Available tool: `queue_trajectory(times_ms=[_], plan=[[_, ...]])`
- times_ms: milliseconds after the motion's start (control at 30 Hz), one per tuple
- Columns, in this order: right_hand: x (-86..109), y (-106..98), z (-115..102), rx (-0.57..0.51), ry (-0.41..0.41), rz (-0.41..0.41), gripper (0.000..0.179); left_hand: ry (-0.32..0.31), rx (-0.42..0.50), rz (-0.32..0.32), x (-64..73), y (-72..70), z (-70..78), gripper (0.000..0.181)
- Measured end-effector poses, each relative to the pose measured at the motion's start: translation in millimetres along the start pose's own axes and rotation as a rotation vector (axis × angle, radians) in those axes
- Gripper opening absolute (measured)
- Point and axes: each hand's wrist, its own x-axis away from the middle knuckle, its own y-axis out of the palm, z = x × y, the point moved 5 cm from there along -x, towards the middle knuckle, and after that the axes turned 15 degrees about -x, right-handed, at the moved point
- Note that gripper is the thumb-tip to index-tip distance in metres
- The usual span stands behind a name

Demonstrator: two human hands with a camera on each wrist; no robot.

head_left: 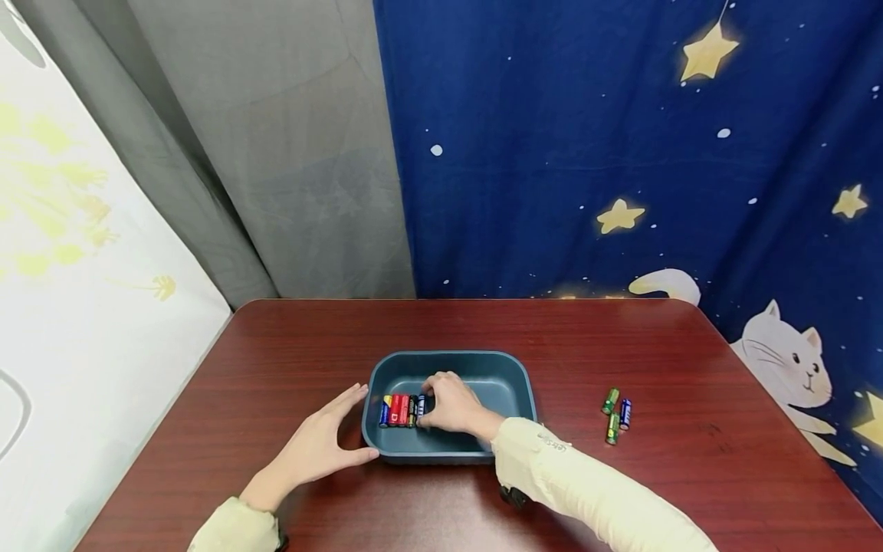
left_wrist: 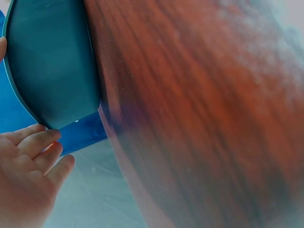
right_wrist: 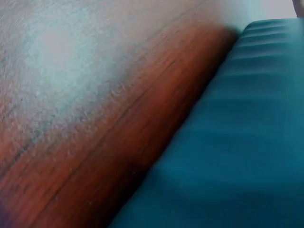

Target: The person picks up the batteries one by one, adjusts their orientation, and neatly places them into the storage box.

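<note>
Head view: your right hand point(head_left: 453, 404) is inside the blue-grey plastic tray point(head_left: 502, 389), fingers curled in, thumb and fingertips pinching a blue-and-white battery point(head_left: 421, 406) at the right end of a side-by-side row. Left of it stand a dark battery point(head_left: 411, 412), two red batteries point(head_left: 399, 411) and a blue-and-yellow battery point(head_left: 385, 412), all near the tray's left wall. Your left hand point(head_left: 319, 451) is spread wide, thumb well apart from the straight fingers, at the tray's left rim, no object in its grasp; left wrist view also has its fingertips by that rim. In the way: your right hand covers mid-tray, and your cream right sleeve point(head_left: 586, 479) crosses the front right corner. Well right of the tray, two green batteries point(head_left: 612, 418) and a blue battery point(head_left: 625, 414) lie loose, close together, on the reddish wood-grain table point(head_left: 303, 345). Behind the table: grey curtain point(head_left: 303, 169) at left, navy curtain point(head_left: 517, 192) with stars and a white cat print at right; a white surface with yellow flower print slopes down the left side. Right wrist view is mostly blurred tray wall and glare on the tabletop; can't check the pinch there.
</note>
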Motion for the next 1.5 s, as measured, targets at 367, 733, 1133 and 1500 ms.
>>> queue_trajectory(times_ms=[367, 733, 1133, 1500], plan=[[10.1, -30.5, -13.1, -0.161, -0.027, -0.005, 0.050, -0.005, 0.004, -0.006, 0.3, -0.8, 0.3, 0.091], [40.3, -89.8, -3.7, -0.280, -0.049, 0.155, 0.047, 0.005, -0.003, 0.014, -0.1, -1.2, 1.7, 0.092], [94.0, -165.9, 58.3, -0.290, 0.056, 0.359, 0.044, 0.003, -0.001, 0.006, -1.0, -1.0, 1.7, 0.092], [145.7, -197.4, 129.4, -0.211, 0.280, 0.426, 0.054, -0.009, -0.001, -0.001, 0.0, 0.6, 0.3, 0.092]])
